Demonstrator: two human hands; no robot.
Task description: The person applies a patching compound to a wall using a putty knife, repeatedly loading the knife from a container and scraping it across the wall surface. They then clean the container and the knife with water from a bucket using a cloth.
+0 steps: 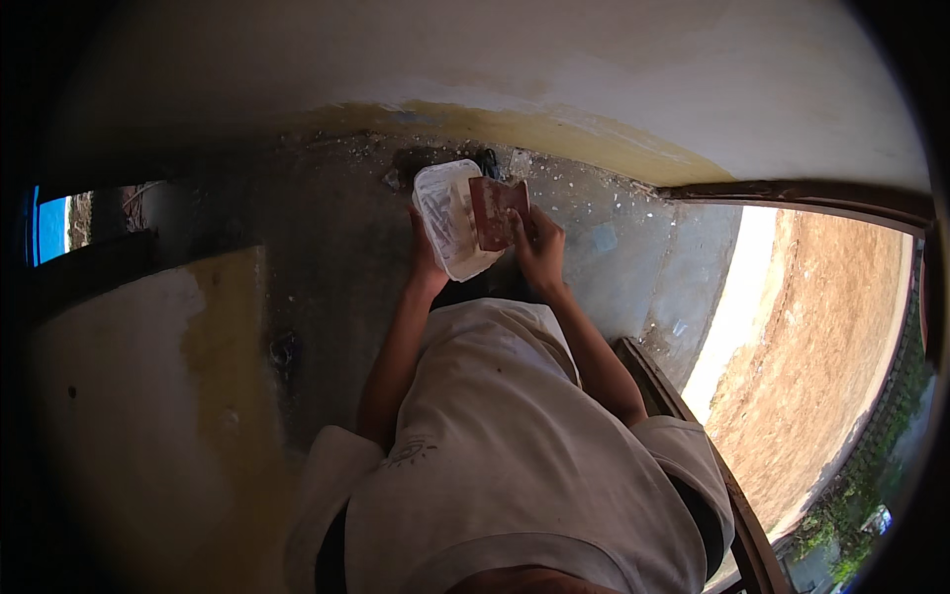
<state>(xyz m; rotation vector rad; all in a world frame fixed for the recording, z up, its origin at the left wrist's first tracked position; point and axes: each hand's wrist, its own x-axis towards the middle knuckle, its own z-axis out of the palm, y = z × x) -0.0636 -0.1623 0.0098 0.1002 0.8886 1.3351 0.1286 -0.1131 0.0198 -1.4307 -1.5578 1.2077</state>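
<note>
Gripping a white plastic tub [441, 220] by its left side: left hand [425, 259], tub just up-right of it, most fingers hidden from where I stand. Right hand [540, 253] pinching a flat reddish-brown rectangular slab [492, 213] at its right edge; slab sits just up-left of that hand, over the tub's right side. Can't tell if slab and tub touch. Gray floor [614, 287] below both hands, white specks beyond them.
</note>
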